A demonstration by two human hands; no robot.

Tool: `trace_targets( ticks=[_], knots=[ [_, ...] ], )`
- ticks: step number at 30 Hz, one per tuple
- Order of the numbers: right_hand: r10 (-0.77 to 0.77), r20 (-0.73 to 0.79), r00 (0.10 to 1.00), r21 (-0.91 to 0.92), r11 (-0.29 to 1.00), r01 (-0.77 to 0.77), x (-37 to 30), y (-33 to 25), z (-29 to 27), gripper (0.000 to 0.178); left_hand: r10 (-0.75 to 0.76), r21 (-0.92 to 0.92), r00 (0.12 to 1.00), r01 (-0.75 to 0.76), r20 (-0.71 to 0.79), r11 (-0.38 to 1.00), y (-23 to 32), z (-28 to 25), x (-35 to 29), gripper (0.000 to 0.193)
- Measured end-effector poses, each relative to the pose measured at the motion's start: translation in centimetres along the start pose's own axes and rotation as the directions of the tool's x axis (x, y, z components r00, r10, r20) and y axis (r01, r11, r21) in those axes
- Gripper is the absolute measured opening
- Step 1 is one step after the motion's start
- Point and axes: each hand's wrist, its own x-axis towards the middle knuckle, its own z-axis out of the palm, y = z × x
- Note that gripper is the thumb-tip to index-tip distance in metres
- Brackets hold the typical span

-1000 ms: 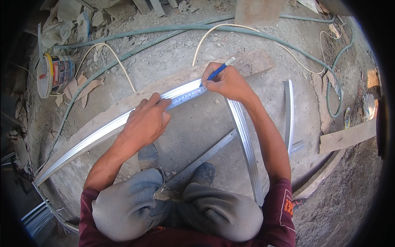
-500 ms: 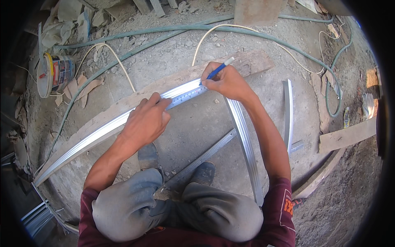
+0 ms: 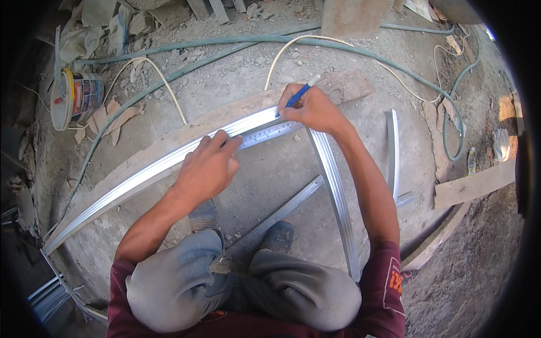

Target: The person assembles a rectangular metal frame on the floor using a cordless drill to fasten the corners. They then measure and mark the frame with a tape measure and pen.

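My right hand grips a blue pen with a pale end; its tip is at the upper face of a long, shiny ribbed metal strip. This strip rests along a wooden plank. My left hand is closed over the strip's near edge, its fingertips on a steel ruler. The ruler slants along the strip's near side, and its left end is hidden under my fingers. Beneath my right wrist, a second ribbed metal strip runs toward my right knee.
Another flat graduated metal bar lies on the ground between my feet. A short metal strip lies to the right. A green hose and a cream cable cross the far ground. A bucket lies tipped at the left.
The ruler has shifted right and toward me, dropping off the strip's face to its near side. My left hand has moved slightly right with it. My right hand stays at nearly the same spot.
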Motion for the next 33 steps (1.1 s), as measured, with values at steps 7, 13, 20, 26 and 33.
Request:
trace_targets(
  ticks=[7, 13, 20, 26, 33],
  knots=[
    [-0.008, -0.036, 0.999, 0.006, 1.0, 0.009, -0.5, -0.5, 0.2, 0.011, 0.066, -0.038, 0.998, -0.066, 0.009, 0.997, 0.1, 1.0, -0.6, 0.042],
    [-0.056, -0.054, 0.997, -0.015, 0.998, 0.055, -0.5, 0.2, 0.2, 0.011, 0.035, -0.102, 0.997, -0.028, 0.069, 0.994, 0.3, 1.3, -1.0, 0.044],
    [-0.082, -0.035, 0.996, -0.058, 0.995, 0.08, -0.5, 0.3, 0.2, 0.012, 0.024, -0.139, 0.994, -0.009, 0.105, 0.99, 0.3, 1.5, -1.1, 0.046],
    [-0.092, -0.067, 0.993, -0.001, 0.996, 0.093, -0.5, 0.4, 0.7, 0.013, 0.132, -0.168, 0.989, -0.12, 0.062, 0.979, -0.6, 2.3, -1.5, 0.046],
    [-0.104, -0.218, 0.97, 0.077, 0.989, 0.123, -2.1, 0.6, -0.2, 0.008, 0.367, -0.161, 0.929, -0.37, -0.05, 0.915, -2.2, 4.6, -1.6, 0.054]
  ],
)
